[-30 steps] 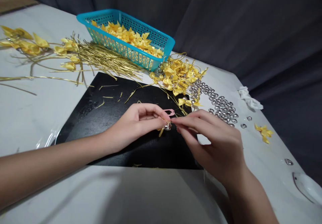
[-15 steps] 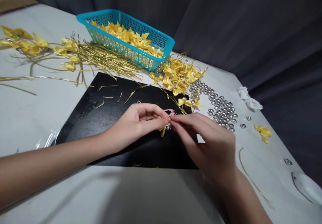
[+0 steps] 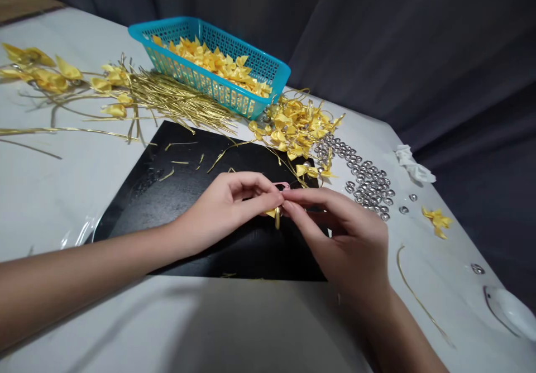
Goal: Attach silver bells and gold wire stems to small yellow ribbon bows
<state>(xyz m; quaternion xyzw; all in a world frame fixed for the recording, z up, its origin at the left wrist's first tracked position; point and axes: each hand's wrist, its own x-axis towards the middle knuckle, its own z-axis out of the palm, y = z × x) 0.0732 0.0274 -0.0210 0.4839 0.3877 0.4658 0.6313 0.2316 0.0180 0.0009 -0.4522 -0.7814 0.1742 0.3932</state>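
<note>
My left hand (image 3: 240, 202) and my right hand (image 3: 347, 228) meet fingertip to fingertip above the black board (image 3: 201, 250). Pinched in the left fingers is a yellow ribbon bow (image 3: 271, 213), mostly covered by them. A loop of gold cord (image 3: 277, 218) hangs below the fingertips. The right thumb and forefinger are closed at the same spot, against the bow and its cord; exactly which part they grip is hidden. Just behind the fingertips shows a small pink object (image 3: 283, 185), largely covered.
Behind the board stands a turquoise basket (image 3: 278, 66) of yellow bows. Gold cords (image 3: 180, 102) lie in front of it. Finished-looking bows (image 3: 297, 124) and silver heart-shaped beads (image 3: 371, 186) are heaped to the right. A white rounded object (image 3: 513, 311) sits at the right edge.
The right fingers have shifted slightly at the pinch, and the silver piece seen there before is now mostly covered. The cord loop hangs more plainly in view.
</note>
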